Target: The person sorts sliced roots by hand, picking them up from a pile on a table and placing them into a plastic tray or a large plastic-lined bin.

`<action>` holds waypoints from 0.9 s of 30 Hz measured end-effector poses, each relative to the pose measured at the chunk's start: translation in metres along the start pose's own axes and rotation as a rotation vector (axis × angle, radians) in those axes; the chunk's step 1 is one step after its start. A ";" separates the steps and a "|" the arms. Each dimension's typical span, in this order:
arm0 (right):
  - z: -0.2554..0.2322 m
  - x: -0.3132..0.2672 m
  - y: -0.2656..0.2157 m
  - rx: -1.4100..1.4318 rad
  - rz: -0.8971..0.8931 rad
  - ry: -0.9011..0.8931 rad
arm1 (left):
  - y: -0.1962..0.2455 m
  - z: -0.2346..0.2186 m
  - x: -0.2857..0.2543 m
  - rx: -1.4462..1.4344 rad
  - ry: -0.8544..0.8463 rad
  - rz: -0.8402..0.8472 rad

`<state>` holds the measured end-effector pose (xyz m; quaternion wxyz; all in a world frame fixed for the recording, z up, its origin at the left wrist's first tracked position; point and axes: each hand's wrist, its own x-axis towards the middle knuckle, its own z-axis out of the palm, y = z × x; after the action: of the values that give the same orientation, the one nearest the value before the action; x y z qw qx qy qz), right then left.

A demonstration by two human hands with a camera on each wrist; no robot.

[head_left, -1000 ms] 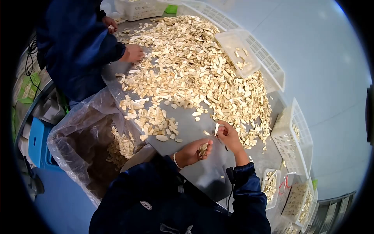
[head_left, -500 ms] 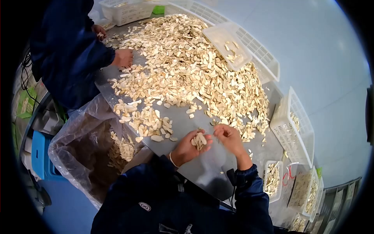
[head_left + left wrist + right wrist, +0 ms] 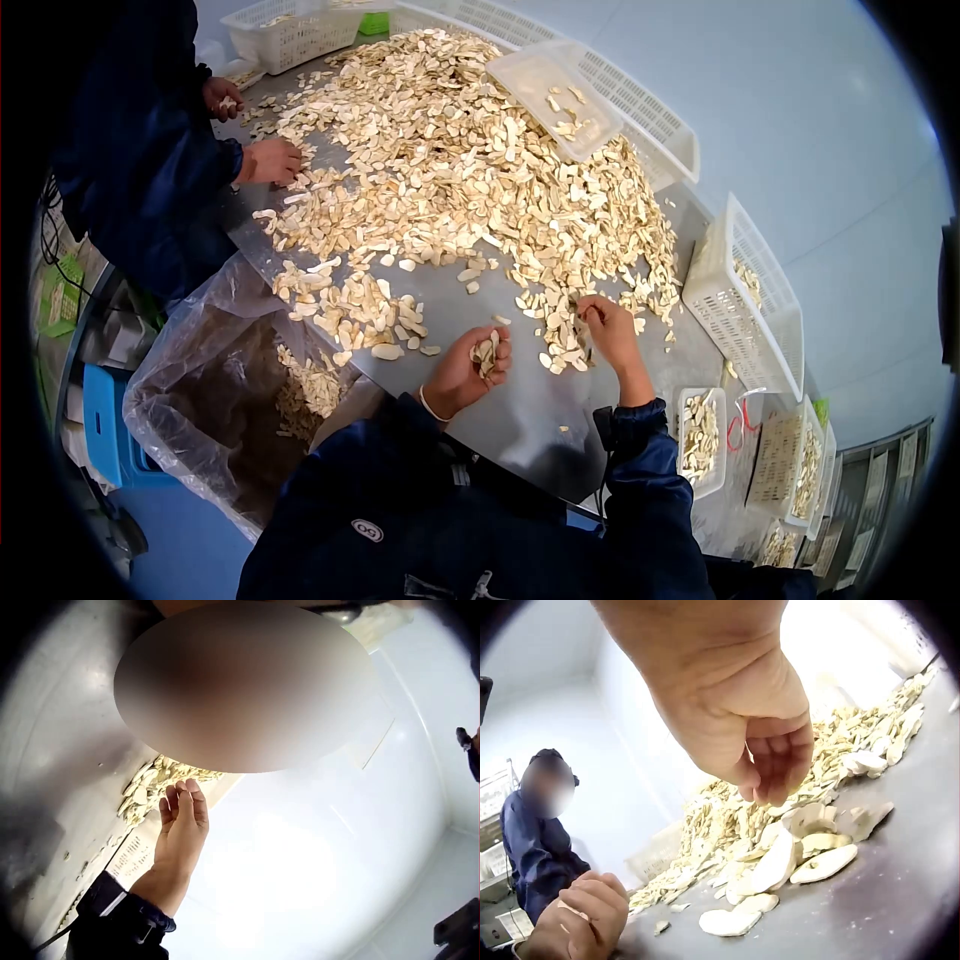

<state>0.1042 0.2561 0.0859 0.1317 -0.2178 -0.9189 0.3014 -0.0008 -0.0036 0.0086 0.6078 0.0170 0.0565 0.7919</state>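
A broad heap of pale, dried-looking slices covers much of the grey metal table. My left hand is curled around several slices, palm up, above the table's near edge. Over loose slices at the heap's near side hangs my right hand, its fingers bent downward. In the right wrist view that hand shows a gap between thumb and fingers, with no slice visible in it; slices lie just below. The left wrist view shows my right hand beside the heap, partly behind a blurred area.
A plastic-lined box holding slices stands at the left, beside a blue stool. White baskets and a small tray line the right side. A tilted tray lies on the heap. Another person's hand touches slices upper left.
The pale slice in my right hand a second ago no longer shows there. That hand has moved away from my left, over loose slices. My left fingers have curled more around their slices.
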 end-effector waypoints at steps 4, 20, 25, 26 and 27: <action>0.009 -0.005 -0.004 -0.140 -0.075 0.023 | 0.000 0.002 0.000 0.015 0.021 0.003; -0.008 -0.053 -0.019 -0.074 -0.033 -0.393 | -0.002 0.006 -0.001 0.138 0.036 -0.100; -0.003 -0.056 -0.025 0.132 0.071 -0.346 | -0.004 0.004 -0.001 0.135 0.054 -0.078; -0.003 -0.055 -0.028 0.060 0.036 -0.288 | -0.004 0.004 0.000 0.131 0.060 -0.075; -0.004 -0.053 -0.033 -0.013 0.001 -0.230 | -0.003 0.004 0.000 0.126 0.066 -0.073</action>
<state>0.1411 0.2081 0.1032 0.0237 -0.1832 -0.9297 0.3187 0.0028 -0.0029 0.0126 0.6318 0.0271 0.1267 0.7642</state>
